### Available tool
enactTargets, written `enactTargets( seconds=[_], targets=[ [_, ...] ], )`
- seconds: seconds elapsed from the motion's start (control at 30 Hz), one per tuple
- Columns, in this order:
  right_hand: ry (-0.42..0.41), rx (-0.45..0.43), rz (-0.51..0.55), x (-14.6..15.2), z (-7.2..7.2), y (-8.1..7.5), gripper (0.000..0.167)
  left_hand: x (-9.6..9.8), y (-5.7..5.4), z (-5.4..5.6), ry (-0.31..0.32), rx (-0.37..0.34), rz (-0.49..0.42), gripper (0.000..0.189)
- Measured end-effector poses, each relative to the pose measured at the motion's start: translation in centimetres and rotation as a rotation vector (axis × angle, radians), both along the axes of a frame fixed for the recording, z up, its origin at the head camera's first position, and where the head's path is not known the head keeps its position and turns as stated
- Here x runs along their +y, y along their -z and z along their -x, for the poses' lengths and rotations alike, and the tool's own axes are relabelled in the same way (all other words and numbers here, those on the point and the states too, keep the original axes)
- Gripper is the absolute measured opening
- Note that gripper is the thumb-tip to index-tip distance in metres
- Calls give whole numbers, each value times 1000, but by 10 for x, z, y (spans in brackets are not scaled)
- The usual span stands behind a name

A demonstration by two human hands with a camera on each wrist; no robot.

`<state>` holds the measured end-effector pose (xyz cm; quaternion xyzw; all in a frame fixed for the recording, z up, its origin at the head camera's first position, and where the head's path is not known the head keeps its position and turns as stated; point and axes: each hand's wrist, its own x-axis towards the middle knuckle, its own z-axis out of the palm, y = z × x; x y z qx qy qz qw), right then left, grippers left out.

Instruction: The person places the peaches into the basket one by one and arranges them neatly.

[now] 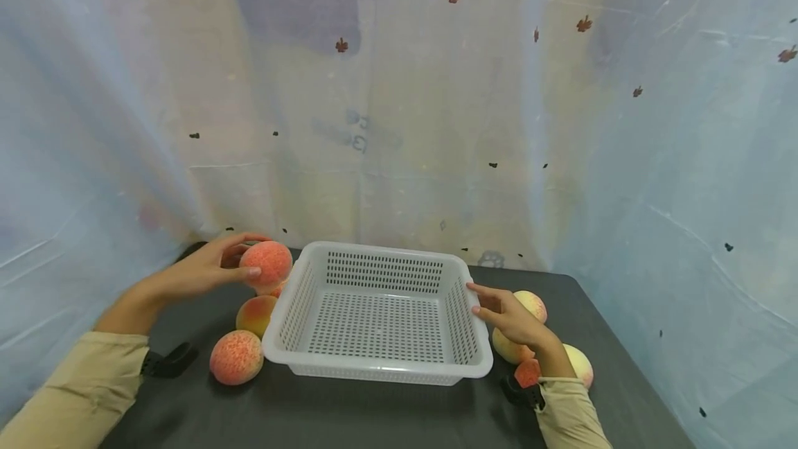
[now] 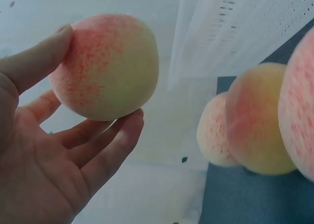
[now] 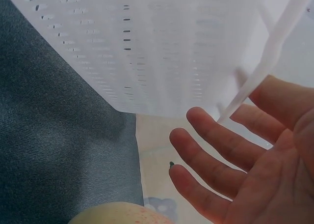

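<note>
Left hand (image 1: 206, 270) pinches a peach (image 1: 268, 263) at ten o'clock of the white basket (image 1: 377, 324). Right hand (image 1: 514, 316), fingers (image 3: 208, 160) apart, touches its rim (image 1: 481, 341) at three o'clock.

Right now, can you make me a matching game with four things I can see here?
Things:
1. basket
2. left grip
3. table
4. right grip

Clues:
A. dark gray
B. at the basket's rim
C. holding a peach up
D. white, with rows of slots

Right pairs: 1-D, 2-C, 3-A, 4-B
</note>
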<state>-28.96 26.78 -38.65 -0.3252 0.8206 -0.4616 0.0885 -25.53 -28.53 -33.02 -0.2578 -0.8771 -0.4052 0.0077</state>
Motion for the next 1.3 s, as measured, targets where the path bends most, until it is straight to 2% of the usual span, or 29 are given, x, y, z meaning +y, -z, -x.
enactTargets(
  seconds=[0.2,0.43,0.57,0.7,0.87,1.03,1.3],
  targets=[
    [7,-7,4,1,2,0,62,18,-5,16,48,-23,-12,57],
    [14,-6,-19,1,0,0,61,37,-8,30,71,-98,0,60],
    [27,-19,-13,0,0,0,62,48,-9,39,88,-136,7,64],
    [25,-13,-5,0,1,0,61,57,-7,48,109,-146,16,65],
    [23,1,-8,0,2,0,60,68,-6,59,112,-166,59,65],
    [24,-14,3,0,3,-1,61,79,-7,69,77,-195,137,64],
    [42,-16,-1,-1,3,2,61,101,-10,79,33,-250,236,64]
  ],
)
